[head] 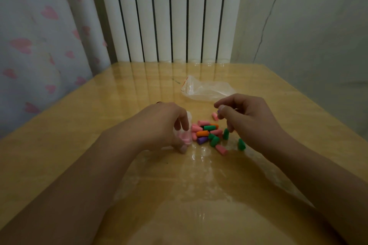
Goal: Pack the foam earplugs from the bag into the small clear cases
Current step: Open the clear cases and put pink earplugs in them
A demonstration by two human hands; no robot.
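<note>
A pile of foam earplugs (209, 134) in pink, green, orange and purple lies on the glossy wooden table (139, 93), between my hands. My left hand (165, 123) grips a small clear case (186, 138) with pink earplugs showing inside it, just left of the pile. My right hand (247, 117) hovers over the right side of the pile, thumb and forefinger pinched on a purple earplug (219, 109). The clear zip bag (205, 89) lies flat and looks empty behind the pile.
A white ribbed radiator (169, 14) stands behind the table's far edge. A curtain with pink hearts (39, 42) hangs on the left, and a grey wall (308, 26) is on the right. A few green and pink earplugs lie loose right of the pile.
</note>
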